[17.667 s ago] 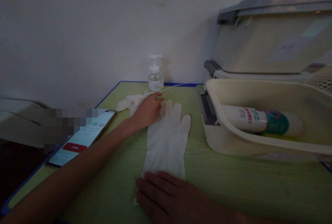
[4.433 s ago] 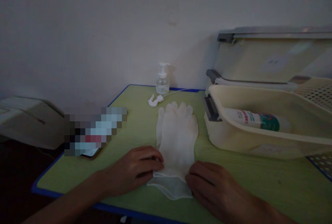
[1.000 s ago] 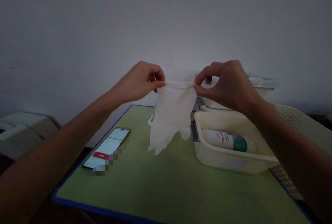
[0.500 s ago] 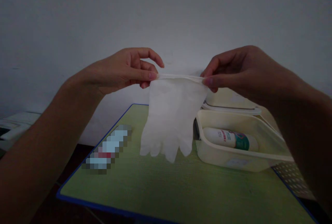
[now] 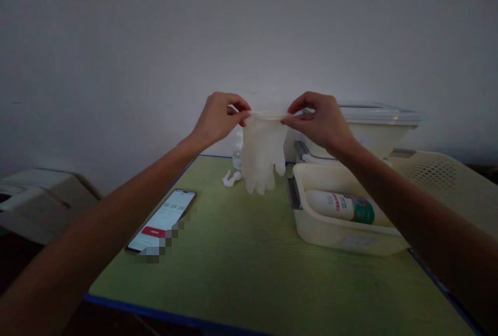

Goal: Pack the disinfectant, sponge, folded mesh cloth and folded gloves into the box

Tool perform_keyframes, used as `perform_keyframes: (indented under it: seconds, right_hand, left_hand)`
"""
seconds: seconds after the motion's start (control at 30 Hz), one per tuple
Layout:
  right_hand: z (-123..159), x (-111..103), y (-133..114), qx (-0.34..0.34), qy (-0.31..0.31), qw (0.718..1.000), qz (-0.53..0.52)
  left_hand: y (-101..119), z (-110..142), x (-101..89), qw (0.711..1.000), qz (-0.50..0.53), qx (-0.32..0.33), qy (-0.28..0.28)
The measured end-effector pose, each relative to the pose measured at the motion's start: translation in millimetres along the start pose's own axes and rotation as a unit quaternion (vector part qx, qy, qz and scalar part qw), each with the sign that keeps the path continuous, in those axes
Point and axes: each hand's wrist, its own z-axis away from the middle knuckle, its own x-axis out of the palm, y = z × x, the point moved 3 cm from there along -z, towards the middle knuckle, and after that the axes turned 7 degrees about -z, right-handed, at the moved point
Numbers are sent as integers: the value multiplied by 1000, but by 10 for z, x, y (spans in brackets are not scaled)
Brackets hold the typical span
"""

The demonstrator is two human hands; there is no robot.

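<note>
Above the table [image 5: 241, 263] hangs the white glove [image 5: 263, 147], which we judge light, soft, easily torn; our left hand [image 5: 218, 118] and right hand [image 5: 321, 121] pinch opposite ends of its cuff [image 5: 267, 116], the sensible hold.

left hand [image 5: 221, 117] and right hand [image 5: 322, 119]: both bare, slender fingers, rounded knuckles. slim wrists, also bare. left forearm [image 5: 134, 189] and right forearm [image 5: 392, 191] uncovered as far as visible, long and smooth in outline, widening evenly from wrist to where the view crops them. lower ends sit in shadow, surface detail there unreadable.
</note>
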Motion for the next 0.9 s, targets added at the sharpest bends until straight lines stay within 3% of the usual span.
perform_keyframes:
  seconds: [0.13,0.27,0.37,0.43,0.57,0.9]
  right_hand:
    - [299,28,-154,-101,-73,979,161]
    - [1026,332,-71,-182,-241,883,359]
    - [1623,564,38,-245,-304,847,360]
    - [1943,659,103,-257,-312,851,334]
    - [2339,704,182,-250,-316,874,271]
    - [2691,594,89,-228,-343,888,205]
  left_hand:
    - [17,273,-31,989,-70,129,26]
    - [-177,969,219,956,-141,256,-30]
    - [-365,1579,455,932,-188,299,-82]
    - [-462,1928,583,916,-206,314,-143]
    - [-512,2339,662,906,-179,334,-186]
    - [-273,2627,573,886,-153,322,-297]
